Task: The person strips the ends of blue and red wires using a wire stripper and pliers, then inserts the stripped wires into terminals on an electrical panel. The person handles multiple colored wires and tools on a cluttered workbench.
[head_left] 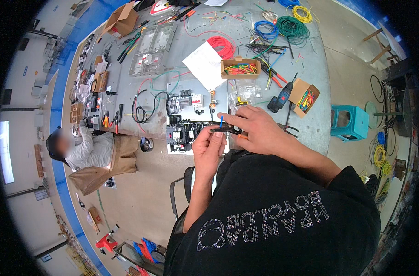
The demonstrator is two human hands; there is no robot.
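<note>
My left hand (pixel 206 146) narrows at the tip of a black tool (pixel 234 130), its exact grip unclear to me; my right hand (pixel 260 129) holds that tool, a blue tube (pixel 221 121) upright just beside its fingertip. Beyond lies a grey panel (pixel 185 86).

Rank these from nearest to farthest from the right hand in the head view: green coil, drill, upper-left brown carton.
1. Drill: just beyond the right hand, slightly right.
2. Green coil: farther off, upper right.
3. Brown carton: farthest, upper left.
</note>
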